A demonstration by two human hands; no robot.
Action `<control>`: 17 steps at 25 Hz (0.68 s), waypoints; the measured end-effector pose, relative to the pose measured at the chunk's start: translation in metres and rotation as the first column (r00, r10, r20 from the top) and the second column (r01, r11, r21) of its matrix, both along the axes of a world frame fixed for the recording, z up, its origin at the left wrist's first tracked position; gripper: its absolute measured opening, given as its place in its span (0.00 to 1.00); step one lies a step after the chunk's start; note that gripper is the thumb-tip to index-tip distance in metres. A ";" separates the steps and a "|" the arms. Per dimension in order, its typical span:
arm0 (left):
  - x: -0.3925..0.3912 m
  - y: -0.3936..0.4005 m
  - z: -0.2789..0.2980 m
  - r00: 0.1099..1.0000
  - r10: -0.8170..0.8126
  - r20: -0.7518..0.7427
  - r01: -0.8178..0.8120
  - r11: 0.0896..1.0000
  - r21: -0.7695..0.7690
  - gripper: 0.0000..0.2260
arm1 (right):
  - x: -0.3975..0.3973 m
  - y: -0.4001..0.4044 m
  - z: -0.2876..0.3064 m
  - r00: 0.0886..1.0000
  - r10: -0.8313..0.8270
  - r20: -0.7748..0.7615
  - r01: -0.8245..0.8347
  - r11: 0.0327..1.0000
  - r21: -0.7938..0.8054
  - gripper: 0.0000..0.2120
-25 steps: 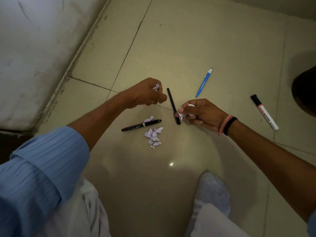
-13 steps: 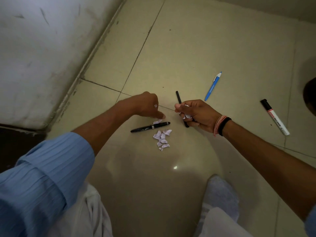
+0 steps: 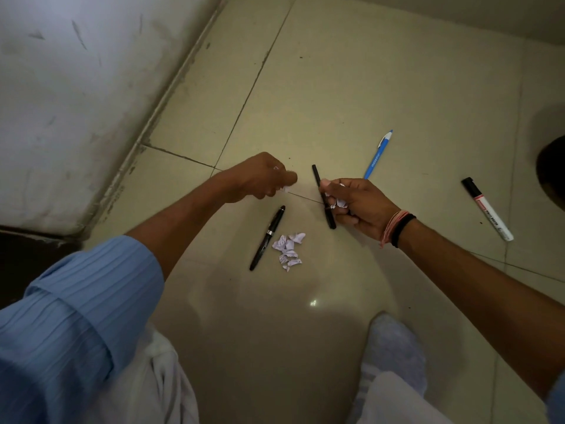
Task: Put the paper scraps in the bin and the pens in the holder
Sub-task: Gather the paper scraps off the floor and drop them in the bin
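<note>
The left hand (image 3: 260,179) hovers over the tiled floor (image 3: 336,87) with its fingers curled in, a small white scrap (image 3: 286,188) pinched at the fingertips (the hand is blurred, so the exact hold is hard to read). Just beside it, the right hand (image 3: 357,206) is closed around a bunch of crumpled paper scraps (image 3: 337,202); a thin black pen (image 3: 323,197) runs along its fingers, touching or just under them — whether it is gripped or lying on the floor I cannot tell.

Below the two hands, between them and the person's knees, a black capped pen (image 3: 267,237) lies just beside a small heap of loose scraps (image 3: 289,247). Beyond the right hand lies a blue pen (image 3: 377,155), and well out to that hand's right a white marker (image 3: 487,208) with a black cap.

Neither a bin nor a holder can be made out — only a dark rounded shape (image 3: 550,175) at the frame's edge past the marker, too cut off to identify.
</note>
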State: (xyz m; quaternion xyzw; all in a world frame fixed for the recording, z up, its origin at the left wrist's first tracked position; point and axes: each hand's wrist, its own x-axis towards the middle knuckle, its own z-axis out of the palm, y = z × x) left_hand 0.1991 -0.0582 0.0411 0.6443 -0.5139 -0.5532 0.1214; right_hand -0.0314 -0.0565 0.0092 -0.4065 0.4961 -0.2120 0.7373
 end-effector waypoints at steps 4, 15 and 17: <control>-0.014 -0.004 0.005 0.944 0.183 -0.274 -0.167 0.983 0.081 0.07 | -0.008 0.000 0.003 0.984 -0.137 0.114 0.121 0.984 0.134 0.08; -0.085 -0.017 0.003 0.687 0.421 -0.592 -0.175 0.887 0.428 0.11 | -0.050 0.001 0.008 0.884 -0.384 0.267 0.226 0.850 0.477 0.19; -0.100 -0.017 0.004 0.693 0.396 -0.603 -0.139 0.894 0.427 0.09 | -0.062 0.004 0.011 0.876 -0.407 0.259 0.254 0.845 0.471 0.19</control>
